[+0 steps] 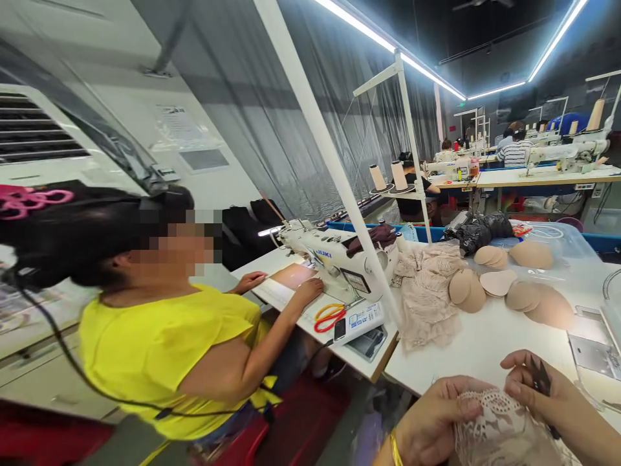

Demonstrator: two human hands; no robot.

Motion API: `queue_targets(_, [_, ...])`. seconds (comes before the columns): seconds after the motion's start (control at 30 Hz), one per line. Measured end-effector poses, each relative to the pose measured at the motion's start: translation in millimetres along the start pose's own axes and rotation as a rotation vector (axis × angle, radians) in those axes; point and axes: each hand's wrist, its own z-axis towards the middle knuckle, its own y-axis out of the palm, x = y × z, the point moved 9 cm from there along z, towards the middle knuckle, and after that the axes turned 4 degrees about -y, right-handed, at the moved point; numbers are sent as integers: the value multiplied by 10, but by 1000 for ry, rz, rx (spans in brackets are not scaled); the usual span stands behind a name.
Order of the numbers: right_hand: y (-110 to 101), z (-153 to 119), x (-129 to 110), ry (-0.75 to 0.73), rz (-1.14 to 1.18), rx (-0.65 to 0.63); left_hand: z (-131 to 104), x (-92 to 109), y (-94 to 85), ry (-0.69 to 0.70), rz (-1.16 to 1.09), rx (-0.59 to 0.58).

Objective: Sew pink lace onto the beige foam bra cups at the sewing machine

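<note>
At the lower right, my left hand [431, 421] grips a piece of beige lace fabric [504, 430], thumb on top of its scalloped edge. My right hand [553, 395] pinches the other end of that edge between thumb and finger. Dark thread snips [539, 375] are also tucked in the right hand, with their pointed tips up. A gathered heap of beige lace [427, 291] lies on the white table [436, 369] beyond my hands. Several beige bra cups [468, 291] lie to its right.
On the left, a co-worker in a yellow top [165, 349] sits at a sewing machine [320, 249], both hands on brown material. Orange-handled scissors [330, 317] and a white power bank [359, 321] lie nearby. A white pole [330, 142] rises between the tables. A metal machine plate [589, 356] is at right.
</note>
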Motion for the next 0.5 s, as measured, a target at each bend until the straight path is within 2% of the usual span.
queue_targets(0.13, [128, 57, -38, 14, -52, 11, -105, 40, -65, 28, -68, -10])
queue_targets(0.3, [156, 167, -21, -6, -102, 36, -177, 134, -112, 60, -95, -30])
queue_targets(0.4, [56, 264, 89, -34, -123, 59, -181, 221, -121, 80, -97, -49])
queue_targets(0.5, [-157, 377, 294, -37, -161, 99, -136, 358, -141, 127, -117, -52])
